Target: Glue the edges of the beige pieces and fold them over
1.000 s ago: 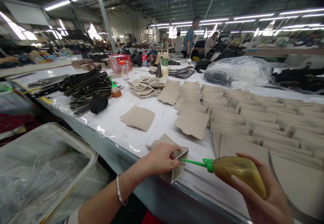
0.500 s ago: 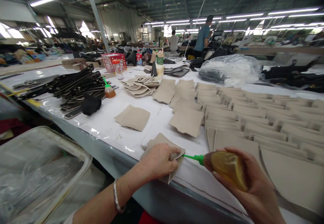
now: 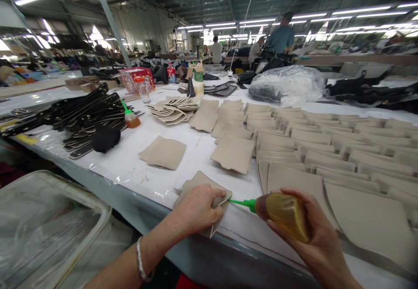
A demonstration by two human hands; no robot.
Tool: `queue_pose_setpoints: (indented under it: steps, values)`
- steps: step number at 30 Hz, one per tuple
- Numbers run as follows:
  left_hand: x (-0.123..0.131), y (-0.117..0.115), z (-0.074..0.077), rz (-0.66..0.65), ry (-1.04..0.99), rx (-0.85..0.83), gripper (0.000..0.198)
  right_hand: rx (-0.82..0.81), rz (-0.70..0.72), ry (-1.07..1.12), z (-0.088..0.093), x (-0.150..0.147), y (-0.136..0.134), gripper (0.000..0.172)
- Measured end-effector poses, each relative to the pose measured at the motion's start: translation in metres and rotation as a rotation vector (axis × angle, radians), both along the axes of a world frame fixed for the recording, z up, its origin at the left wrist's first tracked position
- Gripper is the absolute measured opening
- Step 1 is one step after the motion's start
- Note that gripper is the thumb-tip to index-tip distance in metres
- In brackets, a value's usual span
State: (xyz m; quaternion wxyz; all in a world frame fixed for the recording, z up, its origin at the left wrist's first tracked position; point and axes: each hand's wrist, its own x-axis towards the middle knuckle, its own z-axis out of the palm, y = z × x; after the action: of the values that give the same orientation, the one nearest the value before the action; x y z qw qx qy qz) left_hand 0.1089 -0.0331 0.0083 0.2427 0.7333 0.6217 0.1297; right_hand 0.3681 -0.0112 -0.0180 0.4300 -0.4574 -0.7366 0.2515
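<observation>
At the table's front edge my left hand point(image 3: 199, 208) grips a folded beige leather piece point(image 3: 200, 180), its fingers bent over the right-hand corner. My right hand point(image 3: 313, 232) is wrapped round a squeeze bottle point(image 3: 282, 215) of amber liquid, tipped nearly flat. The bottle's thin green nozzle point(image 3: 241, 202) points left and its tip meets the edge of the leather piece by my left fingers. Behind lie two small stacks of similar pieces, one beige stack point(image 3: 163, 151) to the left and another beige stack point(image 3: 233, 151) to the right.
Overlapping rows of beige pieces point(image 3: 326, 149) cover the table's right side. Black straps point(image 3: 88, 114) are piled at left, beside a second glue-type bottle point(image 3: 131, 119) and a black cloth lump point(image 3: 105, 138). A plastic bin point(image 3: 98, 219) stands below the left edge. Several people are in the background.
The whole view has shifted slightly, so the table things sit a little further left. Both hands keep their hold, and the nozzle stays at the leather's edge.
</observation>
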Motion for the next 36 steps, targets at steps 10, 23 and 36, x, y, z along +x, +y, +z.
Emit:
queue_pose_setpoints:
  steps: [10, 23, 36]
  values:
    - [0.001, -0.002, 0.001, 0.010, 0.008, -0.028, 0.050, 0.022, 0.016, -0.018, 0.002, 0.003, -0.001, 0.048]
    - [0.000, -0.003, -0.003, 0.006, -0.032, -0.005, 0.052, -0.009, -0.046, 0.009, -0.004, 0.003, -0.006, 0.051]
    - [0.000, -0.003, -0.004, 0.024, -0.047, -0.009, 0.053, -0.082, -0.009, -0.022, -0.011, 0.008, -0.011, 0.048]
